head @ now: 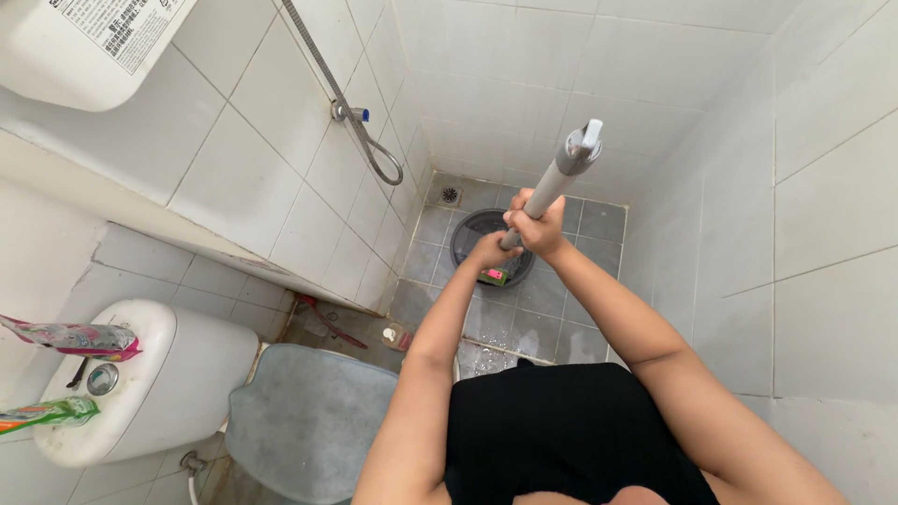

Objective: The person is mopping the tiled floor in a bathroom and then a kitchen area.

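Both my hands grip a grey mop handle that rises toward the camera. My right hand holds it higher up, my left hand just below. The handle's lower end goes down into a dark grey round bucket standing on the grey tiled floor near the far corner. A pink and green part shows inside the bucket by my left hand. The mop head is hidden.
A toilet with a grey closed lid and a white cistern stands at lower left, two toothpaste-like tubes on top. A shower hose hangs on the left wall. A floor drain lies in the corner. White tiled walls close in on both sides.
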